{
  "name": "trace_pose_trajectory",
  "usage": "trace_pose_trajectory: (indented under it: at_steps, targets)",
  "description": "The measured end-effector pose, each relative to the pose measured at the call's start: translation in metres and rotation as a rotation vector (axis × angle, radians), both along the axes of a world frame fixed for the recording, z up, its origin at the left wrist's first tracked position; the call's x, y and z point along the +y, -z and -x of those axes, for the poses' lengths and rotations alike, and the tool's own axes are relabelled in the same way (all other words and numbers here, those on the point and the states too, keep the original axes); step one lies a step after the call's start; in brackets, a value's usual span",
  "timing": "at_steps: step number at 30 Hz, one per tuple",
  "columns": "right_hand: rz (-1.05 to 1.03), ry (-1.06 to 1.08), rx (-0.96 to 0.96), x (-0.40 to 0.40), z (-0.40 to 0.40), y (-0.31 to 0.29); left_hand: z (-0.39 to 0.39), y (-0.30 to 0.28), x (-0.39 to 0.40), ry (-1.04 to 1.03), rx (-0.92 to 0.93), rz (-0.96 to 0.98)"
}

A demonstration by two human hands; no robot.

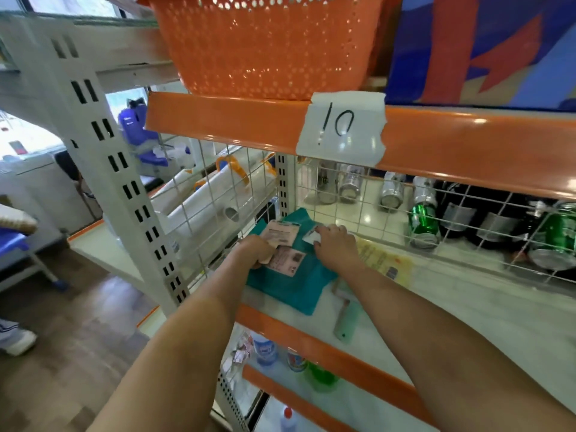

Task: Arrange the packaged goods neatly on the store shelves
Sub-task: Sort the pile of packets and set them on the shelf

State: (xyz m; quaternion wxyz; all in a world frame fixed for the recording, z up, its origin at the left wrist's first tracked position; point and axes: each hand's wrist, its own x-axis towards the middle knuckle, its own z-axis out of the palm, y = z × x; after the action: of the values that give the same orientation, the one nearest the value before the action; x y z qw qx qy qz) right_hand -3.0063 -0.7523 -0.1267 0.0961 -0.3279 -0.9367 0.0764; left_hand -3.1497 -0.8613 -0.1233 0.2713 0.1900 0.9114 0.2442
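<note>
Fingers: your left hand pinches label on teal package; right hand pinches its 1 o'clock corner. Soft, light, slippery; grip edges.

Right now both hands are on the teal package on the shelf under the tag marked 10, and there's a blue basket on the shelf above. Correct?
One thing is off: the basket on the shelf above is orange, not blue. The head view shows it. The rest stands: the left hand and the right hand are on the teal package, on the shelf under the tag marked 10.
</note>
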Motion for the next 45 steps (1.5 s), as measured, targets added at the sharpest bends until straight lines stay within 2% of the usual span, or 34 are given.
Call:
trace_pose_trajectory:
  at_steps: [3,6,12,15,19,22,28,32,40,45]
  targets:
    - [0.019,0.015,-0.015,0.000,-0.009,0.001,-0.010,0.003,-0.001,-0.184,-0.302,-0.236]
    - [0.061,0.040,-0.049,0.001,-0.017,0.001,-0.021,0.004,-0.004,-0.254,-0.477,-0.411]
    - [0.099,0.077,-0.023,0.006,-0.034,0.005,-0.039,0.000,-0.003,-0.327,-0.645,-0.637]
    - [0.097,0.114,-0.036,0.004,-0.046,0.007,-0.044,0.003,0.001,-0.384,-0.659,-0.721]
    - [0.098,0.189,-0.061,0.003,-0.062,0.005,-0.051,-0.004,0.009,-0.358,-0.611,-0.715]
    - [0.085,0.240,-0.045,0.002,-0.071,-0.002,-0.055,-0.012,0.014,-0.301,-0.640,-0.714]
    - [0.080,0.373,-0.004,-0.013,-0.088,-0.007,-0.073,-0.012,0.019,-0.100,-0.707,-0.726]
    - [0.082,0.460,-0.047,-0.028,-0.106,-0.008,-0.089,-0.006,0.018,0.023,-0.754,-0.673]
    - [0.097,0.674,-0.059,-0.054,-0.172,-0.004,-0.145,0.001,0.024,0.258,-0.779,-0.568]
    - [0.117,0.794,-0.036,-0.079,-0.225,0.007,-0.196,0.007,0.023,0.359,-0.907,-0.526]
